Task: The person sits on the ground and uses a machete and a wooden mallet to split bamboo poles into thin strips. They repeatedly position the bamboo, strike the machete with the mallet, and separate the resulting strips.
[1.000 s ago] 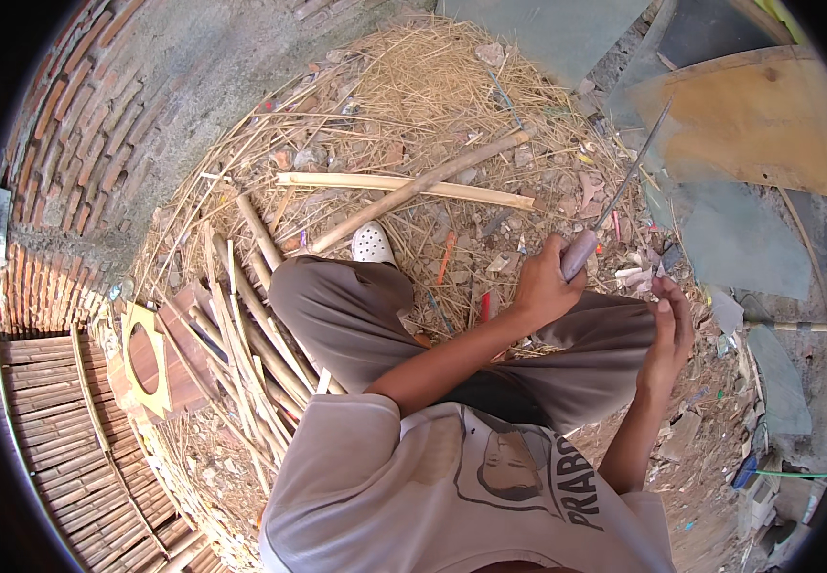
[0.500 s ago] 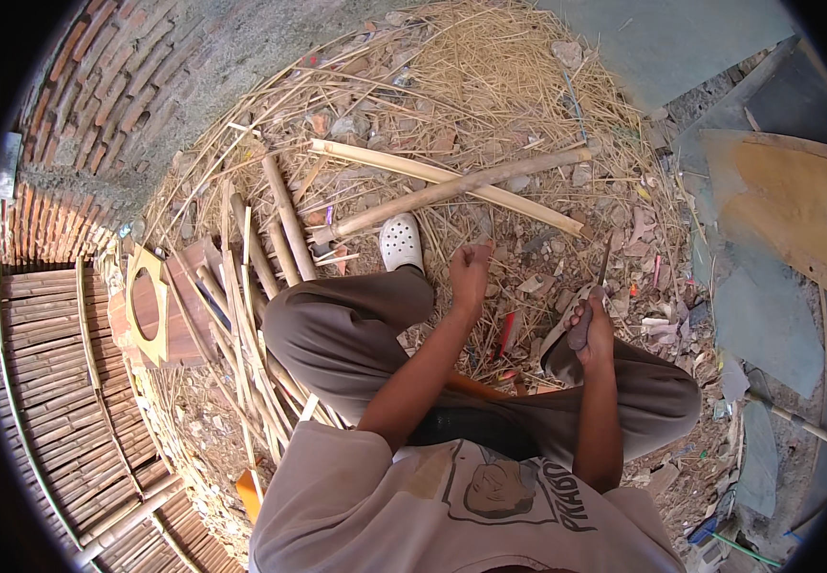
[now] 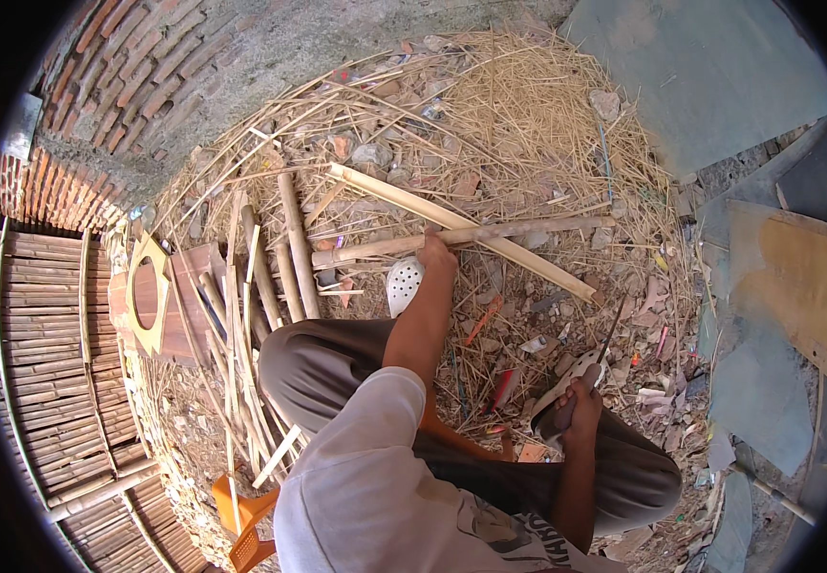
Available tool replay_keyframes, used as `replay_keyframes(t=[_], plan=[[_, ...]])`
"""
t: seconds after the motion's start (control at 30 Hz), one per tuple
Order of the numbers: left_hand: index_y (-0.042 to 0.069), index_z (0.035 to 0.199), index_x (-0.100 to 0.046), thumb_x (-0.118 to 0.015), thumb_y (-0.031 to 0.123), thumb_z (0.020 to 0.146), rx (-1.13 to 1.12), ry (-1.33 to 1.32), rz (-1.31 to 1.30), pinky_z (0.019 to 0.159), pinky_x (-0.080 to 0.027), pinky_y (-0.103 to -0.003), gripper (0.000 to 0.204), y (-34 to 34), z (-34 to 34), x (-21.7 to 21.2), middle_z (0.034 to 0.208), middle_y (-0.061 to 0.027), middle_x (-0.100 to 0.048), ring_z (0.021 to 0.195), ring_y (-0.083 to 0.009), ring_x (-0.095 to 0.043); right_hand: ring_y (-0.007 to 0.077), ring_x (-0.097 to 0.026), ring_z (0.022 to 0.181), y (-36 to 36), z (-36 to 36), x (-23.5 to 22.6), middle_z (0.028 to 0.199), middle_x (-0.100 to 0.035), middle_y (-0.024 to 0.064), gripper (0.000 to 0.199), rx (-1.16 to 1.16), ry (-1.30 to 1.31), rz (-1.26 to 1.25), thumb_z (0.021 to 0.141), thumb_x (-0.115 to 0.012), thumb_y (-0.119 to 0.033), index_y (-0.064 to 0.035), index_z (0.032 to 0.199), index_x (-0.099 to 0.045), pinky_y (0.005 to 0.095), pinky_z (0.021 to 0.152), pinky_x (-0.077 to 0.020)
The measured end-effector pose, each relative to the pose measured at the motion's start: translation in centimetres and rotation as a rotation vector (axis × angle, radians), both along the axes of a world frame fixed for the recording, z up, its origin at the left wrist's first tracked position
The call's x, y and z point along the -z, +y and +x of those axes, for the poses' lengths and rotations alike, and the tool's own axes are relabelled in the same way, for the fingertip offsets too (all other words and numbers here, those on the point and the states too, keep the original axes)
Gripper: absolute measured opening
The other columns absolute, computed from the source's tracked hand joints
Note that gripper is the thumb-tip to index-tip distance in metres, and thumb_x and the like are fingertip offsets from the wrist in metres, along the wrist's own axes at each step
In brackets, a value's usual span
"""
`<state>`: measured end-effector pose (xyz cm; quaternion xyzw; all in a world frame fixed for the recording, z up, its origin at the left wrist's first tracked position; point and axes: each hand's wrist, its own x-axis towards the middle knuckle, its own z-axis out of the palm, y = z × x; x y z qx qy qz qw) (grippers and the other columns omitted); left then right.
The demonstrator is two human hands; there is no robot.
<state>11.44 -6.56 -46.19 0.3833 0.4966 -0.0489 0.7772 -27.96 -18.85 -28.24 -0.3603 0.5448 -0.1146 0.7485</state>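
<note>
The left hand (image 3: 437, 250) is now reaching out across the ground to the round pole (image 3: 537, 226), where a second ago it was holding the knife (image 3: 566, 413). The knife is now sitting in the right hand (image 3: 580, 409), whose grip is closing firmly around the handle, with the blade pointing away from the body, just above the right shoe (image 3: 566, 375). The left grip is meeting the pole near its left end, but I cannot tell whether the fingers are wrapping it or only touching. The pole is lying on the littered ground, crossing a pale split strip (image 3: 547, 270), just beyond the left shoe (image 3: 404, 285). With the knife changing hands, the left is being freed for handling the pole while the right is keeping the blade aside.
</note>
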Motion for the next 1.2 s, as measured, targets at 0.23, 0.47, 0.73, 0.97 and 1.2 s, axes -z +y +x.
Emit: replay_keyframes(t=[0.23, 0.47, 0.73, 0.97, 1.2], plan=[[0.001, 0.110, -0.055, -0.069, 0.012, 0.090, 0.157, -0.929, 0.612, 0.065, -0.047, -0.027, 0.028, -1.9, -0.7, -15.2, 0.090, -0.0056, -0.060, 0.072, -0.0123, -0.056, 0.0174, -0.053, 0.058, -0.1, -1.8, 1.0, 0.071, -0.052, 0.0056, 0.015, 0.083, -0.079, 0.036, 0.086, -0.062, -0.012, -0.0001, 0.093, -0.056, 0.0333, 0.053, -0.0463], [0.008, 0.098, -0.039, -0.076, 0.001, 0.083, 0.102, -1.499, 0.337, 0.065, -0.051, -0.024, 0.040, -7.2, -4.5, -37.2, 0.095, -0.0086, -0.058, 0.077, -0.0106, -0.060, 0.0173, -0.053, 0.056, 0.6, -2.1, -0.9, 0.070, -0.052, 0.0052, 0.014, 0.073, -0.236, -0.103, 0.085, -0.062, -0.011, -0.0006, 0.091, -0.056, 0.0329, 0.052, -0.0465], [0.000, 0.118, -0.047, -0.081, 0.010, 0.080, 0.422, -1.619, 0.554, 0.067, -0.050, -0.028, 0.052, -9.7, -13.4, -46.8, 0.101, -0.0105, -0.058, 0.086, -0.0144, -0.060, 0.0154, -0.054, 0.053, 3.4, -4.3, -10.0, 0.069, -0.053, 0.0037, 0.012, 0.036, -0.424, -0.217, 0.088, -0.062, -0.007, -0.0021, 0.097, -0.055, 0.0300, 0.051, -0.0473], [-0.002, 0.105, -0.054, -0.074, 0.035, 0.088, 0.448, -1.628, 0.628, 0.063, -0.047, -0.033, 0.045, -10.7, -17.7, -44.5, 0.080, -0.0085, -0.060, 0.072, -0.0175, -0.060, 0.0170, -0.054, 0.050, 6.9, -11.0, -19.2, 0.067, -0.051, 0.0045, 0.027, -0.073, -0.679, -0.252, 0.088, -0.064, -0.005, -0.0017, 0.109, -0.048, 0.0338, 0.053, -0.0472], [-0.001, 0.100, -0.055, -0.062, 0.026, 0.098, 0.760, -1.537, 0.168, 0.056, -0.045, -0.025, 0.027, -10.3, -20.8, -41.4, 0.076, -0.0053, -0.063, 0.062, -0.0095, -0.057, 0.0151, -0.053, 0.048, 9.7, -14.1, -24.1, 0.065, -0.051, 0.0048, 0.028, -0.050, -0.696, -0.392, 0.086, -0.067, -0.002, -0.0001, 0.106, -0.048, 0.0296, 0.048, -0.0452]])
